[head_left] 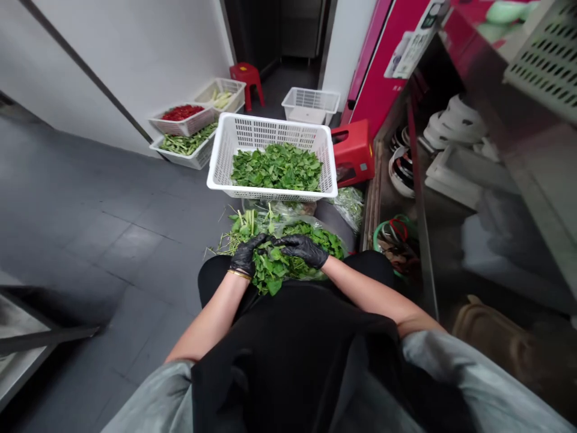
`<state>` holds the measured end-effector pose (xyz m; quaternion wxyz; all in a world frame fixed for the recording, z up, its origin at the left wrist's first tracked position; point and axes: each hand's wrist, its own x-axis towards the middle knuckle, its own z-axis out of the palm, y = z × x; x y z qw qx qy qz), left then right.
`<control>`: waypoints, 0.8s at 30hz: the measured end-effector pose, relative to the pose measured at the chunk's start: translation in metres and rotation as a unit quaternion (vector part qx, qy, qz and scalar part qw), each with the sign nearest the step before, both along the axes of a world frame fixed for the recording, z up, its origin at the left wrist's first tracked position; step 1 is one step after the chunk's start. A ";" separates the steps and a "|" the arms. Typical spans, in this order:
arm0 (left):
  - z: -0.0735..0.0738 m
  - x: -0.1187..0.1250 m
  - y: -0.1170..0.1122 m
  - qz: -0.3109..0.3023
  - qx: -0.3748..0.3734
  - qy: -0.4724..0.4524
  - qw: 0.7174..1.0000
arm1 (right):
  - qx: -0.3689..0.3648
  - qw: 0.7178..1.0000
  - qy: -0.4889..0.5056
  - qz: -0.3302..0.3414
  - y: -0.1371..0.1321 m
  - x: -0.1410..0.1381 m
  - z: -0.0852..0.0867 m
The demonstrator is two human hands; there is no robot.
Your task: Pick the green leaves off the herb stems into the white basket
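Note:
Both hands wear black gloves and meet over my lap. A bunch of leafy greens (270,267) is in my left hand (244,255), its leaves hanging toward me and its pale stems (246,222) pointing away. My right hand (305,248) has its fingertips closed at the same bunch, touching or nearly touching the left fingers; what exactly they pinch is hidden. Under and beside the right hand lies a clear plastic bag (345,243) with more greens. Just beyond stands a white slotted basket (216,174) holding loose picked leaves (277,168).
Back left, white baskets hold red peppers (183,112), green vegetables (189,143) and pale pieces (220,98). Two red stools (247,78) (356,153) and another white basket (311,99) stand behind. A metal shelf (421,204) with containers runs along the right; a metal frame (45,355) is at left.

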<state>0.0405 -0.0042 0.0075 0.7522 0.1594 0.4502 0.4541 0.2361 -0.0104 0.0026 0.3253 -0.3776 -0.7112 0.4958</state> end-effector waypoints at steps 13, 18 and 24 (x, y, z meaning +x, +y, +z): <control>0.042 -0.029 -0.028 0.009 0.110 0.059 0.992 | -0.139 0.967 0.167 -0.132 0.008 -0.005 0.044; 0.044 -0.023 -0.027 -0.042 0.073 0.014 0.996 | -0.132 0.978 0.157 -0.048 0.014 -0.008 0.066; 0.055 -0.023 -0.038 -0.069 0.066 0.001 0.995 | -0.169 0.981 0.091 -0.041 0.007 -0.008 0.071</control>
